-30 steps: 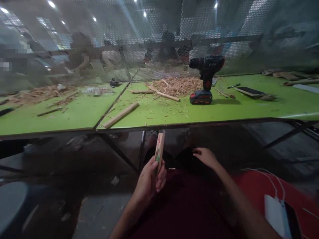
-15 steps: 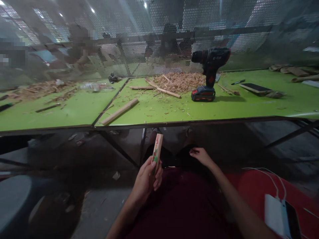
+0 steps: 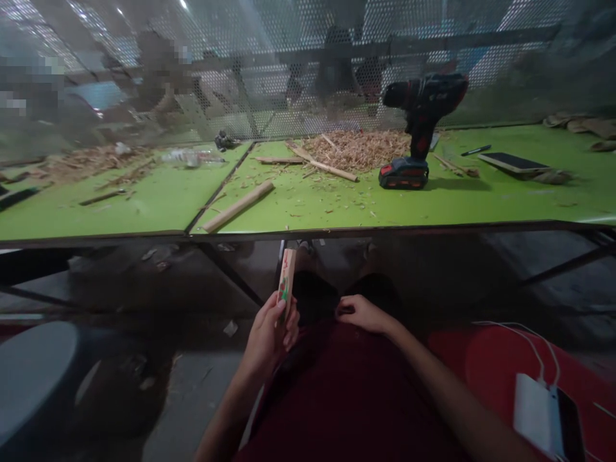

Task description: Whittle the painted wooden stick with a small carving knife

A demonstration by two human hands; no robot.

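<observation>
My left hand [image 3: 273, 321] is closed round the lower part of a slim painted wooden block [image 3: 287, 273]. The block stands nearly upright below the table edge, with red and green markings on its pale face. Lower down, its end is hidden by my fingers. My right hand [image 3: 363, 313] rests at my waist by the hem of the dark red shirt [image 3: 337, 385]. Its fingers are curled together, and whatever they may pinch is hidden.
On the green table [image 3: 308, 212] stand a cordless drill [image 3: 421, 128], a pile of wood shavings [image 3: 360, 149], a wooden rod [image 3: 238, 206] and a phone [image 3: 513, 162]. A perforated screen [image 3: 298, 70] rises behind. A power bank [image 3: 534, 410] lies on a red stool [image 3: 491, 366].
My right hand has moved left and inward to the shirt at my waist. The left hand, still holding the block, sits slightly further left. The view has shifted a little.
</observation>
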